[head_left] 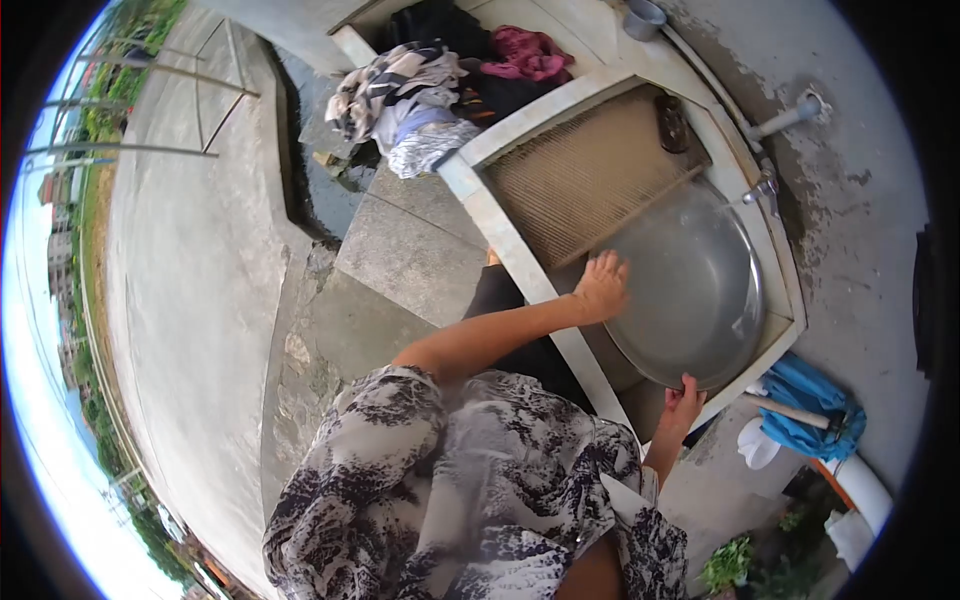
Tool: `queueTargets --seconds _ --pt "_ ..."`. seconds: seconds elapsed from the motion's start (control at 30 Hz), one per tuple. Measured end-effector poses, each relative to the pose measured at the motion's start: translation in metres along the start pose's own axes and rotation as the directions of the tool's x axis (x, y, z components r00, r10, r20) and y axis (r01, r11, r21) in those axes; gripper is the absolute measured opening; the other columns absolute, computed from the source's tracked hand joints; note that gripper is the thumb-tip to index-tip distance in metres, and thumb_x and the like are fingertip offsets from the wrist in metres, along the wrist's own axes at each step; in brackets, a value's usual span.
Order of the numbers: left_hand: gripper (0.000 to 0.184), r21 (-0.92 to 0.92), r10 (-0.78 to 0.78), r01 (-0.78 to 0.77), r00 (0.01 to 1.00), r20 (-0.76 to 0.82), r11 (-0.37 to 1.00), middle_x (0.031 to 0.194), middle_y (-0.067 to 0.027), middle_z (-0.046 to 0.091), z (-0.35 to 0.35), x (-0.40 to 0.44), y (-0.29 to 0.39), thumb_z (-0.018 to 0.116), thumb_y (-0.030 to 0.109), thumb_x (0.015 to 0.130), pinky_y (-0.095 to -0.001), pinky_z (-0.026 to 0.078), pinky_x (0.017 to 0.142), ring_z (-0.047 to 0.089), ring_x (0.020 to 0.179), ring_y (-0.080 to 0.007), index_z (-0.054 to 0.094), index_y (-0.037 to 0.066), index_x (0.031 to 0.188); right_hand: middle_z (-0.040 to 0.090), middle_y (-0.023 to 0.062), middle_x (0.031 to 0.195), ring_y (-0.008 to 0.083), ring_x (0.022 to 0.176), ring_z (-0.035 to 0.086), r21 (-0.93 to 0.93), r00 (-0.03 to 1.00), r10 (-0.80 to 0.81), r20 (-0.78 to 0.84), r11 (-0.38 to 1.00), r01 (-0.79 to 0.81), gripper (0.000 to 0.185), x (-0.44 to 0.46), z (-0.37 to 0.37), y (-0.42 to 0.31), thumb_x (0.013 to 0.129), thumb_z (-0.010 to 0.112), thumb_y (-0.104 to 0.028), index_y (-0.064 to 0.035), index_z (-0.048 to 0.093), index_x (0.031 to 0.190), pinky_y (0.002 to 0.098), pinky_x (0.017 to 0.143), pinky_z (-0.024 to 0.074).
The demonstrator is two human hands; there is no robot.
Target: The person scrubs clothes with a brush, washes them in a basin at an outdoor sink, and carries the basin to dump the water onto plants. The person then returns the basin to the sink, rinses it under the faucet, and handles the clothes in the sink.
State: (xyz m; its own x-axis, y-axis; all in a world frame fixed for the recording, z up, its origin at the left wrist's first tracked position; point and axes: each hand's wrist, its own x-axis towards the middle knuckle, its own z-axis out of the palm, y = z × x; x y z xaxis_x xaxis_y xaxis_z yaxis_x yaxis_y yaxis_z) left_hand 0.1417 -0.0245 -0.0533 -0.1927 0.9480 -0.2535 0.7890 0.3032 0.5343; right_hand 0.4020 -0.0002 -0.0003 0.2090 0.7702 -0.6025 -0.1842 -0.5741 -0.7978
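Note:
A large round metal basin (690, 290) sits in a tiled sink, tilted against the ridged washboard slab (580, 170), with cloudy-looking water or a wet sheen inside. My left hand (603, 287) is at the basin's left edge, fingers stretched out and holding nothing. At the near rim, my right hand (682, 404) grips the basin with the thumb and fingers pinched on the edge. A tap (764, 190) juts from the wall over the basin's far side, and a thin stream seems to fall from it. A dark oblong item (671, 124) lies on the washboard's upper corner.
Piled clothes (420, 100) hang over the sink's far left wall, beside a magenta cloth (528, 54). A grey cup (644, 18) stands on the ledge. To the right are a blue bag (815, 405), a white pipe (860, 493) and a plant (727, 565). A water channel (325, 190) runs at left.

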Motion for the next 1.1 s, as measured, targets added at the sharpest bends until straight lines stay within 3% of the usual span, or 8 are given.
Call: queueTargets --seconds 0.2,0.4,0.57,0.6,0.77,0.87,1.0,1.1 --pt "0.062 0.253 -0.036 -0.067 0.923 0.383 0.965 0.145 -0.0168 0.034 0.01 0.044 -0.019 0.059 0.032 0.088 -0.0464 0.025 0.111 0.033 0.134 -0.0354 0.039 0.005 0.14 0.062 0.0009 0.081 0.0105 0.063 0.061 0.013 0.995 -0.096 0.029 0.995 0.095 0.018 -0.018 0.006 -0.017 0.08 0.067 -0.006 -0.0093 0.06 0.096 0.0251 0.051 0.0535" --pt "0.063 0.459 0.115 -0.487 0.769 0.629 0.743 0.152 -0.0213 0.026 0.052 0.074 -0.044 0.047 0.034 0.092 -0.0552 0.013 0.115 0.018 0.143 -0.0409 0.028 0.013 0.149 0.062 -0.0011 0.081 0.0071 0.064 0.059 -0.045 0.966 -0.256 0.025 0.965 0.257 0.015 -0.024 0.021 -0.06 0.081 0.065 -0.006 -0.0071 0.061 0.095 0.0225 0.048 0.051" --pt "0.067 0.237 0.091 -0.352 0.707 0.701 0.905 0.156 -0.0244 0.015 0.055 0.053 0.0 0.037 0.046 0.095 -0.0575 0.01 0.114 0.012 0.145 -0.0411 0.022 0.013 0.152 0.059 -0.0031 0.079 0.0039 0.066 0.048 -0.082 0.894 -0.43 0.123 0.894 0.441 0.013 -0.015 0.041 -0.084 0.08 0.062 -0.002 -0.0047 0.061 0.093 0.0187 0.059 0.0396" --pt "0.065 0.026 0.281 -0.41 0.67 0.687 0.912 0.155 -0.024 0.018 0.07 0.041 -0.001 0.04 0.045 0.094 -0.0609 0.016 0.11 0.019 0.143 -0.0393 0.026 0.012 0.149 0.053 -0.0049 0.073 0.0036 0.066 0.042 -0.109 0.885 -0.456 0.091 0.879 0.464 0.009 -0.013 0.052 -0.093 0.08 0.061 0.001 -0.0042 0.058 0.087 0.02 0.061 0.0352" --pt "0.071 -0.375 0.771 -0.766 0.235 0.592 0.522 0.157 -0.0119 0.019 0.116 0.084 -0.06 0.042 0.058 0.092 -0.0552 0.02 0.112 0.022 0.143 -0.0285 0.029 0.016 0.148 0.034 -0.0055 0.066 0.0042 0.064 0.033 -0.461 0.821 -0.549 0.157 0.695 0.552 0.021 0.006 0.054 -0.122 0.081 0.065 -0.001 -0.0055 0.046 0.075 0.0232 0.055 0.0294" --pt "0.076 0.217 0.45 -0.869 0.426 0.785 0.445 0.158 -0.0054 0.021 0.086 0.146 -0.044 0.046 0.062 0.088 -0.0472 0.011 0.117 0.02 0.145 -0.0213 0.029 0.02 0.15 0.034 -0.0052 0.068 0.0054 0.064 0.033 -0.447 0.839 -0.538 0.08 0.733 0.512 0.027 0.012 0.052 -0.129 0.082 0.071 -0.007 -0.0063 0.045 0.075 0.0222 0.056 0.0298" --pt "0.075 0.55 0.427 -0.709 0.705 0.567 0.441 0.155 -0.0096 0.026 0.078 0.196 -0.059 0.05 0.059 0.086 -0.0544 0.008 0.116 0.018 0.145 -0.0287 0.037 0.016 0.146 0.053 -0.0004 0.087 0.0076 0.078 0.05 -0.201 0.827 -0.56 -0.04 0.816 0.542 0.029 -0.029 0.056 -0.114 0.084 0.073 -0.012 -0.0026 0.052 0.102 0.0218 0.07 0.0444" --pt "0.075 0.53 0.4 -0.634 0.77 0.496 0.563 0.155 -0.0121 0.025 0.085 0.163 -0.05 0.049 0.059 0.086 -0.0572 0.008 0.114 0.016 0.145 -0.0319 0.035 0.016 0.147 0.059 0.0039 0.097 0.0102 0.087 0.055 -0.158 0.96 -0.276 -0.05 0.951 0.266 0.039 -0.055 0.023 -0.007 0.086 0.071 -0.013 -0.001 0.05 0.116 0.0246 0.075 0.0481"
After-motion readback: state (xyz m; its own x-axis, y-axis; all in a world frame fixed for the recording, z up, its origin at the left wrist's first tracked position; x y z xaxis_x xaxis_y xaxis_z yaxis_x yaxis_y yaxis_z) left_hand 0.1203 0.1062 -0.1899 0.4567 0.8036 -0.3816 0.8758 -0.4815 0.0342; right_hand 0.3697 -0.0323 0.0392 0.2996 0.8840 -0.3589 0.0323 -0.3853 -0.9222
